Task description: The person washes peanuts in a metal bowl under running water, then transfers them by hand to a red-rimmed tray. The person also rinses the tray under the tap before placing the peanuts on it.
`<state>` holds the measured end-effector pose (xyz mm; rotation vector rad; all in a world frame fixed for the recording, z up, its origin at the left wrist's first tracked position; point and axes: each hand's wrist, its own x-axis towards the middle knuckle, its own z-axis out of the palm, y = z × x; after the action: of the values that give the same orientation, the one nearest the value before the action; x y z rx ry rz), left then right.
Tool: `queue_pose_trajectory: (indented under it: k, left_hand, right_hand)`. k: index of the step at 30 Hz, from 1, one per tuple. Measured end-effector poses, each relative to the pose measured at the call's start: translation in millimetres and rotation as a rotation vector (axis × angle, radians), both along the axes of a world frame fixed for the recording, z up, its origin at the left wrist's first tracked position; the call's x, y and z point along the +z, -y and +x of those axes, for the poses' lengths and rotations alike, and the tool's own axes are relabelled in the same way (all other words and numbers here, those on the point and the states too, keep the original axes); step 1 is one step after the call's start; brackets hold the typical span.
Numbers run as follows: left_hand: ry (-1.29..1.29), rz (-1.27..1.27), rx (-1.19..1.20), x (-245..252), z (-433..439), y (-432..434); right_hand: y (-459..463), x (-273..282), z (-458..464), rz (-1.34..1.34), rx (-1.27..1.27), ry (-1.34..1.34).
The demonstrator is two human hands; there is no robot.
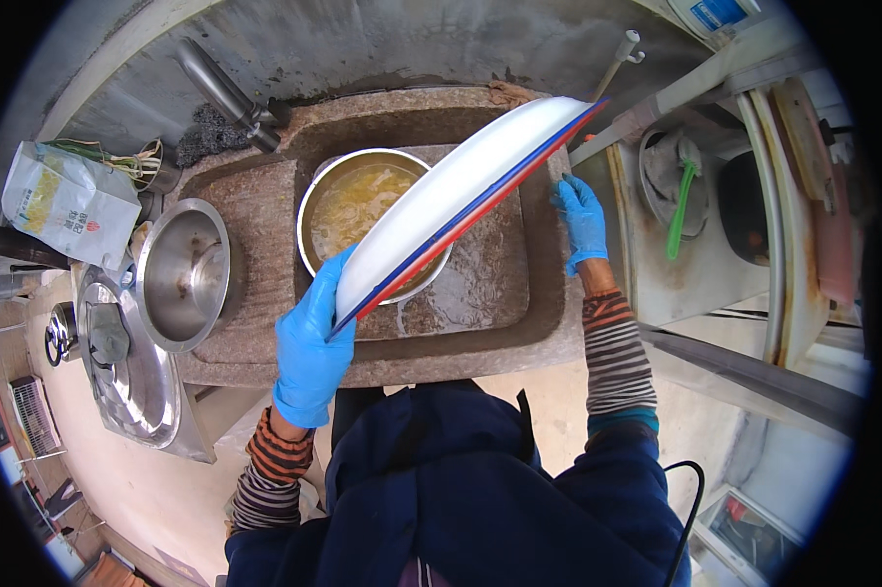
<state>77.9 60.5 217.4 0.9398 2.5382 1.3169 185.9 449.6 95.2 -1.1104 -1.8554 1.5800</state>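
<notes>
My left hand [315, 337], in a blue glove, grips the lower left end of a large white basin or plate [456, 176] with a blue and red rim. That vessel is tilted on edge above the stone sink [551, 293], and its inside is hidden from me. Behind and below it, a metal bowl [360, 198] of cloudy yellowish liquid with pale pieces stands in the sink. At the sink's right edge is my right hand [582, 220], also gloved in blue, its fingertips at the rim; whether it holds anything there is not clear.
An empty steel basin [192, 275] rests on the sink's left side. Left of it are a white plastic bag [74, 202], green onions [137, 161] and a large metal lid [129, 367]. A faucet [225, 92] juts from the back. A green-handled brush [681, 205] lies in a pan at right.
</notes>
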Motion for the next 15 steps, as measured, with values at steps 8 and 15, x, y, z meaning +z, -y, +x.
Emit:
queue_pose_trajectory:
  k: [8,15]
  left_hand:
    - [-0.160,0.046,-0.052,69.0,-9.2,37.0]
    - [-0.286,0.296,0.300,86.1,6.7,115.7]
  right_hand:
    - [35.5,-31.3,32.5,-0.208,0.065,-0.108]
    - [49.3,-28.5,8.2,-0.235,0.194,-0.080]
